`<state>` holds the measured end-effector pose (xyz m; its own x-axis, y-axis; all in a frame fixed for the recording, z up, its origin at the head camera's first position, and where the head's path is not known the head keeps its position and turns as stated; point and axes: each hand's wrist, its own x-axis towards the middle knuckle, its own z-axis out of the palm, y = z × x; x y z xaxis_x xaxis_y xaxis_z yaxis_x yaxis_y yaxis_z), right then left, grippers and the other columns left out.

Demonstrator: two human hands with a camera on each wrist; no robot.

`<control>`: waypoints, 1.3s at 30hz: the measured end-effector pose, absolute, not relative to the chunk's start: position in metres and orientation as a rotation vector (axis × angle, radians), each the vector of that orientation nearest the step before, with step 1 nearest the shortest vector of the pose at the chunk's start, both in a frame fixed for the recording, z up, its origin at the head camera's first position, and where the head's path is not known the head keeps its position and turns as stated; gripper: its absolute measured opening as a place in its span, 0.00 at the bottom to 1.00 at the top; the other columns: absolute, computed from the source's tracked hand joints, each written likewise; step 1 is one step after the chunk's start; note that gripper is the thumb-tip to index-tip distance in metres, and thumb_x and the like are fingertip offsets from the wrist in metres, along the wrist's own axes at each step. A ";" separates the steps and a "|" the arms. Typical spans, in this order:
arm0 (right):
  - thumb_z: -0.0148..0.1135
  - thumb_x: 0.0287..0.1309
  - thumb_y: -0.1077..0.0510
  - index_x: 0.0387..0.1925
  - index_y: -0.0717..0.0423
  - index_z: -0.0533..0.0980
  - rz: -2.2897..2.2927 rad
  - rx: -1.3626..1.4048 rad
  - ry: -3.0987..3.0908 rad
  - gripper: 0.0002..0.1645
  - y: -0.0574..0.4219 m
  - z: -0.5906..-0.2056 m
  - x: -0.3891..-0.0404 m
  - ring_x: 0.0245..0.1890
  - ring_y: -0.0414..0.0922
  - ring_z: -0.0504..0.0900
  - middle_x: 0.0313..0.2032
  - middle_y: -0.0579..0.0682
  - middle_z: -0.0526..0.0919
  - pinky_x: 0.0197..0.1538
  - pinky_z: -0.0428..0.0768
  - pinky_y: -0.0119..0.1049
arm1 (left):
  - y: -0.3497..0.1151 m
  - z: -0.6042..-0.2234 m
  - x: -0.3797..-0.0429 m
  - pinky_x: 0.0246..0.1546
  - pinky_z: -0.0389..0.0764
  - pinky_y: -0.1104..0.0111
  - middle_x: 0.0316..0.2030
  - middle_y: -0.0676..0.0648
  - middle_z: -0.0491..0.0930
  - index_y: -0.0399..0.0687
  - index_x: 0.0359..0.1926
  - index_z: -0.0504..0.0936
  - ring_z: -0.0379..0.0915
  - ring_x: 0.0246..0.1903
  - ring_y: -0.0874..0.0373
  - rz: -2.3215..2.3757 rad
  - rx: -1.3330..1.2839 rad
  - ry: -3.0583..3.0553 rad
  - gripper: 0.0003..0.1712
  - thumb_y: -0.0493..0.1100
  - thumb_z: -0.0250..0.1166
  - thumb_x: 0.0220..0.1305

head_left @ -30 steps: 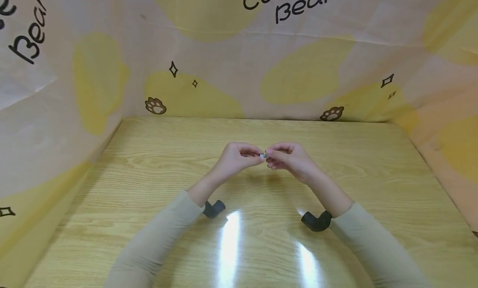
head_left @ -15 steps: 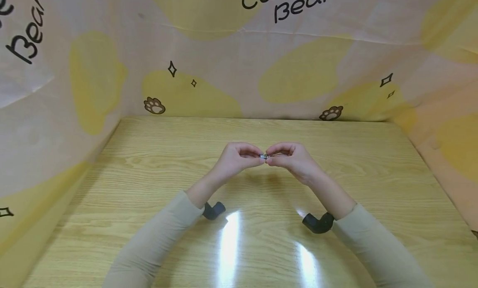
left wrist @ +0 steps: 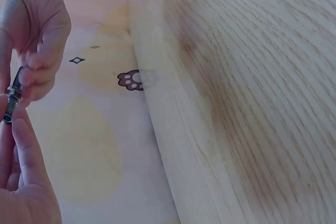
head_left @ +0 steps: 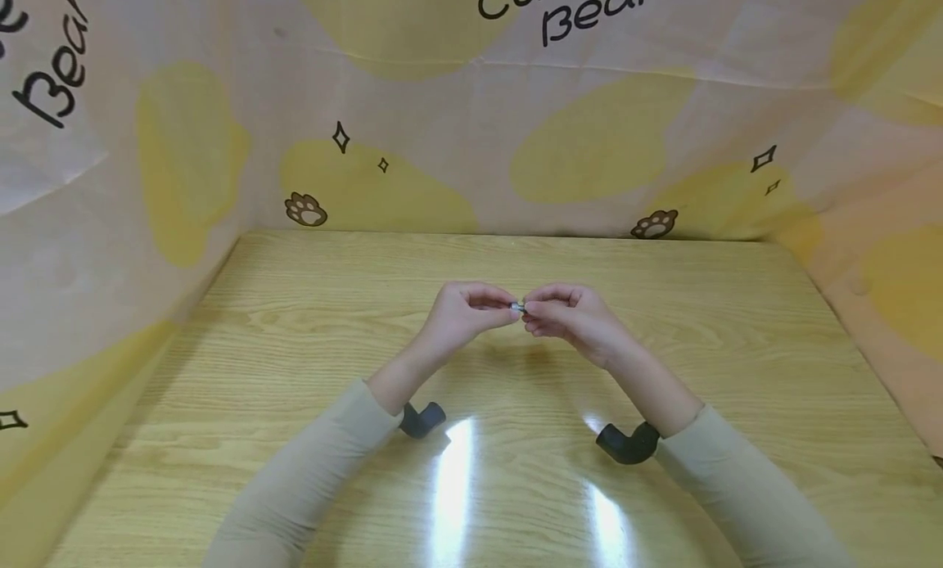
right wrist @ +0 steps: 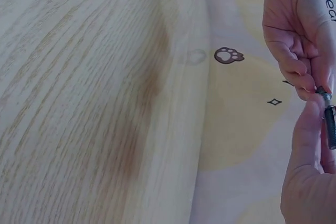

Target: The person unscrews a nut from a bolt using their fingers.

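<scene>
A small metal threaded fitting, dark and silvery, is held level between both hands above the table. My left hand pinches its left end between thumb and fingers. At the other end, my right hand grips it with thumb and forefinger, the other fingers curled beneath. In the left wrist view the fitting shows a ringed collar at its middle and a dark barrel towards the right hand. A dark barrel with a textured surface shows on the fitting in the right wrist view. Fingertips hide both its ends.
The wood-grain table reaches back to a printed cloth wall with paw prints and lettering. Black bent pieces, one on the left and one on the right, jut out at the wrists. Bright reflections lie on the front tabletop.
Half a second ago the right thumb and forefinger were spread wider, with more of the fitting showing. They have since closed in on it, much as a second ago. The left hand has barely moved.
</scene>
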<state>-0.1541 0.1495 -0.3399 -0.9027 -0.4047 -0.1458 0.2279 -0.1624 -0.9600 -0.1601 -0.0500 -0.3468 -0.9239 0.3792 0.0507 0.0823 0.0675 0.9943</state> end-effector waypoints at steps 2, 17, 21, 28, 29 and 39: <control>0.55 0.56 0.73 0.33 0.55 0.79 -2.107 -0.224 1.737 0.12 0.151 -0.340 -0.154 0.32 0.41 0.82 0.31 0.48 0.82 0.41 0.81 0.32 | -0.050 -0.348 -0.160 0.44 0.79 0.64 0.36 0.44 0.83 0.36 0.38 0.83 0.80 0.36 0.53 1.958 0.473 2.109 0.11 0.37 0.69 0.54; 0.58 0.56 0.72 0.34 0.56 0.78 -2.103 -0.165 1.766 0.10 0.146 -0.339 -0.154 0.32 0.41 0.82 0.32 0.48 0.81 0.41 0.81 0.32 | -0.050 -0.352 -0.162 0.46 0.79 0.64 0.35 0.43 0.83 0.32 0.39 0.82 0.81 0.36 0.54 1.996 0.375 2.029 0.12 0.34 0.69 0.53; 0.58 0.56 0.71 0.37 0.58 0.75 -2.091 -0.153 1.785 0.09 0.147 -0.340 -0.154 0.32 0.41 0.82 0.33 0.48 0.82 0.41 0.81 0.33 | -0.050 -0.353 -0.161 0.45 0.79 0.64 0.35 0.42 0.83 0.32 0.39 0.82 0.81 0.36 0.54 1.996 0.359 2.019 0.12 0.33 0.69 0.52; 0.56 0.62 0.65 0.30 0.55 0.79 -2.053 -0.145 1.754 0.08 0.147 -0.339 -0.154 0.25 0.40 0.83 0.25 0.49 0.83 0.34 0.82 0.32 | -0.050 -0.351 -0.159 0.45 0.79 0.63 0.35 0.42 0.83 0.31 0.39 0.81 0.81 0.36 0.53 2.007 0.360 2.006 0.12 0.32 0.69 0.53; 0.56 0.61 0.67 0.30 0.55 0.79 -2.056 -0.157 1.759 0.08 0.147 -0.339 -0.154 0.26 0.40 0.83 0.26 0.48 0.83 0.35 0.82 0.32 | -0.050 -0.351 -0.159 0.45 0.79 0.63 0.35 0.42 0.83 0.31 0.39 0.81 0.81 0.36 0.53 2.008 0.358 2.004 0.12 0.32 0.69 0.53; 0.56 0.62 0.64 0.39 0.64 0.75 -2.039 -0.136 1.786 0.06 0.145 -0.338 -0.153 0.27 0.42 0.83 0.29 0.50 0.82 0.35 0.82 0.32 | -0.051 -0.352 -0.158 0.45 0.79 0.63 0.35 0.42 0.83 0.31 0.39 0.81 0.81 0.36 0.54 2.006 0.366 1.998 0.12 0.33 0.69 0.53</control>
